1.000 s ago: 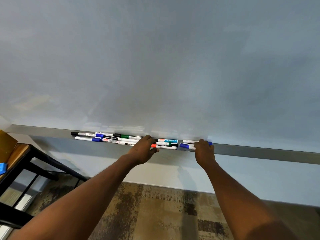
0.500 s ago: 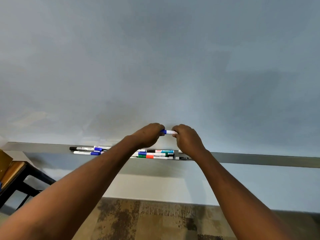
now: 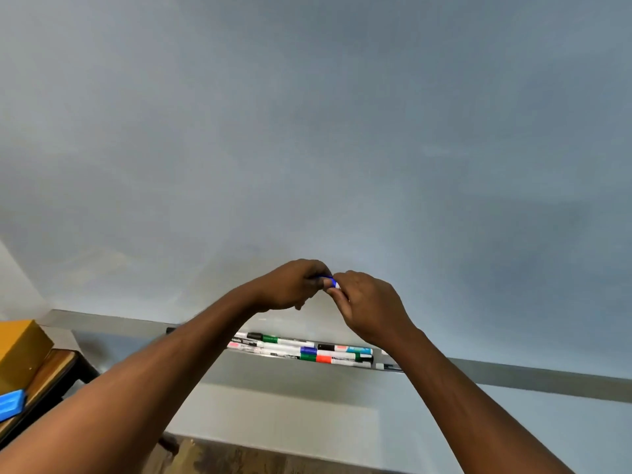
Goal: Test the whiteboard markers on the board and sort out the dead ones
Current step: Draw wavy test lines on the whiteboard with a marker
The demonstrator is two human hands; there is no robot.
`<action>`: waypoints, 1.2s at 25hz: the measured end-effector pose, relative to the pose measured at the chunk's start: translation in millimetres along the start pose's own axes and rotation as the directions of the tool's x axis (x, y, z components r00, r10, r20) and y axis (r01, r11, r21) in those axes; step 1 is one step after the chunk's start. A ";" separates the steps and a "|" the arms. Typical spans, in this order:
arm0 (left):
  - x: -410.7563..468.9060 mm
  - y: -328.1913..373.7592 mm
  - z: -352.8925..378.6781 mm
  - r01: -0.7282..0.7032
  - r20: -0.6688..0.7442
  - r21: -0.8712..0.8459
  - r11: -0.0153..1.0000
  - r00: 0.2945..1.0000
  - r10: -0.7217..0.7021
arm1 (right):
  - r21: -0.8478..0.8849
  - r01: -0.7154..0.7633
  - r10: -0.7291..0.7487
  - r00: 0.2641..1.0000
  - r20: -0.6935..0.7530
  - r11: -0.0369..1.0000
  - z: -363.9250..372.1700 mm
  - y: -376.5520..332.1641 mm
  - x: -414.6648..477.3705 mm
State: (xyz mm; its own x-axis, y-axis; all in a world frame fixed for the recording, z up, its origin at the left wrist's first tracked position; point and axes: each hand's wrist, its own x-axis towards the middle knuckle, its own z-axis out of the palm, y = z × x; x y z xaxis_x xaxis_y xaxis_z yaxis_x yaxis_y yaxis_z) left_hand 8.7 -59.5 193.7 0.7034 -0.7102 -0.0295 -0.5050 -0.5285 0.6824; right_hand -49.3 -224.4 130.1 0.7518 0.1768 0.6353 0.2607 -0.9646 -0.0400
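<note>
Two bare forearms reach up and forward from the bottom corners and meet near the middle; low on the left stands a table (image 3: 56,366) with a dark frame, carrying a yellow box (image 3: 20,347) and, nearer its front edge, a blue eraser (image 3: 11,402); a strip of patterned floor (image 3: 239,458) shows between the arms; the left hand (image 3: 290,285) and the right hand (image 3: 371,304) come together just in front of the board, knuckles up, with a marker (image 3: 331,280) held between them; the left fingers are curled round its blue end, and the right thumb and fingers pinch its white barrel, so that only a short piece shows between the hands; whether the cap is seated or partly off cannot be told; the marker lies roughly level, well above the tray (image 3: 513,375); that grey tray runs along the foot of the board, and in it, below and between the hands, lies a heap of markers (image 3: 307,351) side by side and overlapping, with green, blue, black, red and teal caps or bands; behind everything the board (image 3: 307,131) fills the upper view, pale grey.
</note>
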 end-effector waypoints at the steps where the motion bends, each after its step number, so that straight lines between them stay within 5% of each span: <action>1: -5.6 -0.1 -10.3 -0.010 -0.039 -0.043 0.999 0.999 0.009 | -0.029 0.016 -0.017 0.999 -0.033 0.999 -2.9 -5.8 11.0; 8: -30.9 -14.3 -93.8 -0.145 -0.171 -0.209 0.967 0.979 0.110 | -0.165 0.085 -0.116 0.975 -0.189 0.983 -20.3 -52.8 98.2; 13: -37.3 -38.1 -155.8 -0.236 -0.264 -0.132 0.963 0.945 0.195 | -0.265 0.123 -0.191 0.950 -0.247 0.956 -20.3 -96.2 161.8; 17: -42.5 -77.4 -215.5 -0.249 -0.472 0.011 0.969 0.852 0.224 | -0.215 -0.170 0.082 0.927 -0.367 0.962 -38.5 -89.2 186.0; 20: -43.1 -86.6 -245.3 -0.293 -0.452 0.105 0.950 0.837 0.308 | -0.270 -0.227 0.172 0.962 -0.213 0.936 -49.9 -80.4 200.8; 25: -5.0 -57.4 -263.8 -0.360 -0.653 0.382 0.851 0.547 0.524 | 0.179 -0.254 0.255 0.967 0.022 0.950 -49.3 -95.9 227.8; 30: 45.6 -17.3 -301.7 -0.272 -0.595 0.711 0.648 0.258 0.761 | 0.592 -0.102 0.251 0.952 -0.173 0.799 -73.1 -87.2 242.4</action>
State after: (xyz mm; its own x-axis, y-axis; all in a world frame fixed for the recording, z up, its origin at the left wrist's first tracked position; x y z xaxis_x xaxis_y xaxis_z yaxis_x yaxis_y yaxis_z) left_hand 200.5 57.6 400.9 0.0949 -0.3087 0.9464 -0.8745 -0.4802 -0.0689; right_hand 65.9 -111.8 344.0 0.6763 -0.1072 0.7288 0.4902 -0.6730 -0.5539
